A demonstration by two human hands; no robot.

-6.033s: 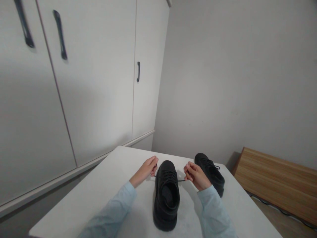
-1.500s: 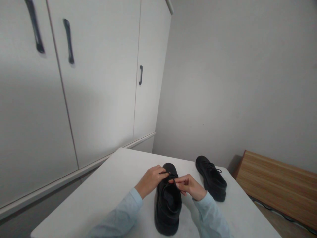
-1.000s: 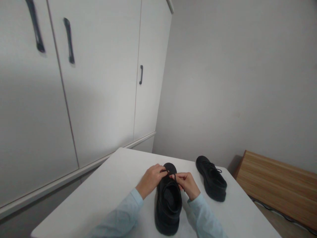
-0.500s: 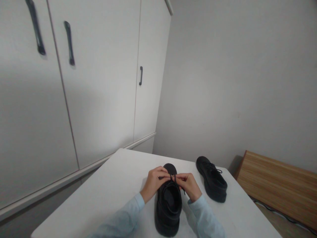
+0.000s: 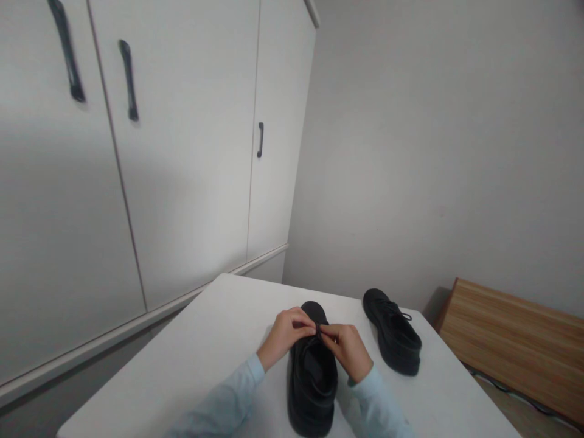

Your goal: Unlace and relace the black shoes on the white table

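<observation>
A black lace-up shoe [image 5: 312,398] rests on the white table [image 5: 196,359], its toe pointing away from me. Over its tongue, both hands meet at the black shoelace [image 5: 318,330]. My left hand [image 5: 288,331] pinches the lace from the left, thumb and index finger pressed together. From the right, my right hand [image 5: 345,345] is closed on the lace too, its fingertips almost touching the left ones. The exact shape of the loops between my fingers is too small to make out. A second black shoe [image 5: 396,340], its lace tied in a bow, sits to the right.
White cupboard doors [image 5: 191,152] with dark handles stand along the left. A plain grey wall [image 5: 433,140] rises behind the table. Beyond the table's right edge is a wood-grain panel [image 5: 515,340], with a cable along the floor below it.
My right hand has shifted slightly, bringing its fingertips lower and nearer the shoe's middle. The lace loops that stood up between my hands now look drawn closer together.
</observation>
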